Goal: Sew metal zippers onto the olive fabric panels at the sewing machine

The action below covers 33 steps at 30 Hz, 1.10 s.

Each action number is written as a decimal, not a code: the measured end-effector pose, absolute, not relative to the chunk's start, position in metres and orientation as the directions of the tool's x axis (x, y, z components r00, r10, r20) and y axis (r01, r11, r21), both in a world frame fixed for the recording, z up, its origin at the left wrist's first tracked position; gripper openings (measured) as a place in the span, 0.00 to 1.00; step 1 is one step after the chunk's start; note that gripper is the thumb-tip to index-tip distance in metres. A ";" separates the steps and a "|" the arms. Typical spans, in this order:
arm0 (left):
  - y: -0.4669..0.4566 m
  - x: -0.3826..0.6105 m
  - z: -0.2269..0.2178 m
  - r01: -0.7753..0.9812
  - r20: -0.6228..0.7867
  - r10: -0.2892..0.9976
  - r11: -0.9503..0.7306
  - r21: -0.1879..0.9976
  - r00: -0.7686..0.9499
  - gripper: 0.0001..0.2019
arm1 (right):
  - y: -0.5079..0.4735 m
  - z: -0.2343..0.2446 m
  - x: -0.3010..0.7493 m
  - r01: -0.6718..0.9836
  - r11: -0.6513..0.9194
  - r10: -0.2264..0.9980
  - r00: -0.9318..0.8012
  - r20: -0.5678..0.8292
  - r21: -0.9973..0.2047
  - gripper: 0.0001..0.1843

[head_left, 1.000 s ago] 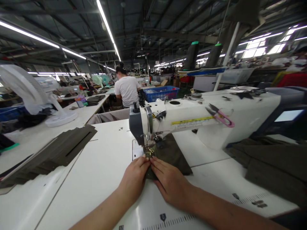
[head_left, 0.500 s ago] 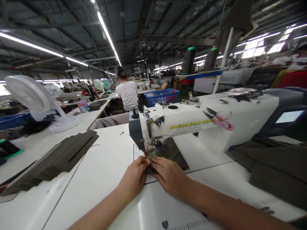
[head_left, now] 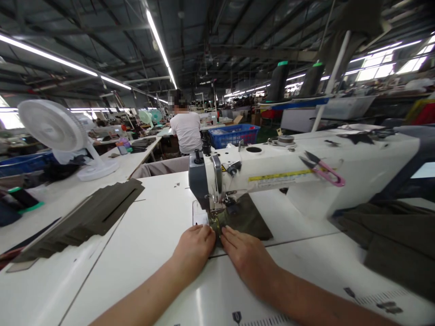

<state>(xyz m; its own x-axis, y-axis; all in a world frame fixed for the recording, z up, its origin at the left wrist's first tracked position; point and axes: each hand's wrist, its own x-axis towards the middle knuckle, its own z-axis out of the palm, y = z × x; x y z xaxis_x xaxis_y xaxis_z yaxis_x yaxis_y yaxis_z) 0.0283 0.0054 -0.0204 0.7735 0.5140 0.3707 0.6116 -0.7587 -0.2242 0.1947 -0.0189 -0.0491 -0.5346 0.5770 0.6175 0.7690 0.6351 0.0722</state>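
A piece of dark olive fabric (head_left: 249,219) lies under the needle area of a white sewing machine (head_left: 288,167). Just left of the presser foot (head_left: 215,215), my left hand (head_left: 195,244) has its fingers bent and pressed together on the near left edge of the fabric; its fingertips are partly hidden. My right hand (head_left: 249,258) rests to the right of the foot, fingers stretched forward and lying on the fabric. A narrow gap separates the two hands, with fabric showing between them.
On the left, a stack of olive fabric pieces (head_left: 84,217) lies on the table. Pink-handled thread snips (head_left: 324,171) rest on the machine arm. More dark fabric (head_left: 397,244) is at right. A white fan (head_left: 54,127), a blue basket (head_left: 234,136) and a seated person (head_left: 186,131) are beyond.
Both hands have drawn slightly apart and back from the presser foot; the right fingers now lie straighter. The view has shifted a little left, so everything appears farther right.
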 end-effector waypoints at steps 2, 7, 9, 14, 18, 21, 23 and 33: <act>0.005 0.028 -0.020 0.599 0.384 0.492 -0.765 -0.237 0.781 0.09 | -0.019 -0.057 0.194 0.762 0.637 0.524 -0.540 0.659 0.117 0.13; 0.013 0.028 -0.020 0.579 0.414 0.463 -0.787 -0.214 0.784 0.10 | -0.010 -0.053 0.195 0.752 0.646 0.510 -0.553 0.659 0.130 0.12; 0.018 0.029 -0.021 0.575 0.417 0.457 -0.788 -0.219 0.786 0.10 | -0.005 -0.052 0.195 0.753 0.644 0.523 -0.560 0.642 0.131 0.12; 0.027 0.027 -0.024 0.609 0.452 0.487 -0.775 -0.170 0.747 0.07 | 0.006 -0.055 0.194 0.758 0.635 0.530 -0.571 0.627 0.153 0.12; 0.026 0.020 -0.027 0.611 0.492 0.519 -0.791 -0.035 0.699 0.07 | 0.009 -0.054 0.193 0.763 0.637 0.545 -0.548 0.635 0.111 0.11; 0.024 0.017 -0.030 0.594 0.474 0.525 -0.804 0.006 0.706 0.08 | 0.009 -0.053 0.194 0.761 0.641 0.542 -0.537 0.646 0.095 0.11; 0.024 0.017 -0.031 0.590 0.469 0.520 -0.807 -0.002 0.714 0.09 | 0.010 -0.053 0.194 0.756 0.648 0.538 -0.545 0.643 0.098 0.11; 0.037 0.020 -0.037 0.615 0.481 0.508 -0.784 -0.085 0.715 0.06 | 0.024 -0.053 0.195 0.771 0.636 0.651 -0.551 0.522 0.019 0.08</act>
